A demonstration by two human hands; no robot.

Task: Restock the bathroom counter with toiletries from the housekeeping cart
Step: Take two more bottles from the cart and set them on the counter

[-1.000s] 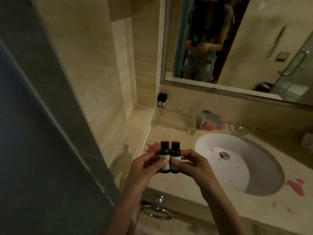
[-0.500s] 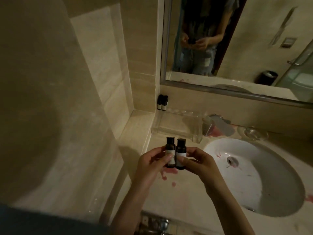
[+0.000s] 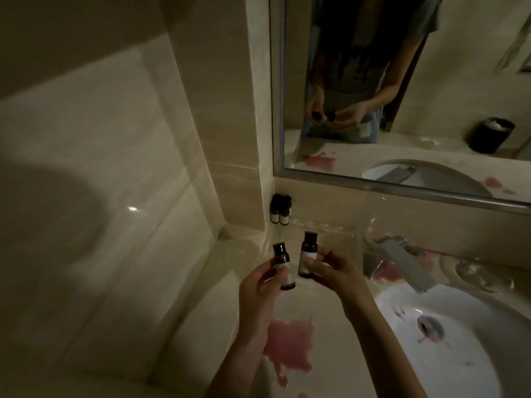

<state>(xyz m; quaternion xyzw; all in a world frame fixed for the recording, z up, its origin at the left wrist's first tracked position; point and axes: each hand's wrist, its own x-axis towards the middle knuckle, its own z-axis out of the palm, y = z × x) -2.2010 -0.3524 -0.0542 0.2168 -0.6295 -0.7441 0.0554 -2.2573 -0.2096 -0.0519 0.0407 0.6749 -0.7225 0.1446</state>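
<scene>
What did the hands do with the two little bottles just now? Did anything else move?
The two bottles were held touching, side by side. Now they are apart: the left hand holds the left bottle, the right hand holds the right bottle farther up, toward the clear tray. Neither was let go. The corner bottles and the pink stain stayed put.
</scene>
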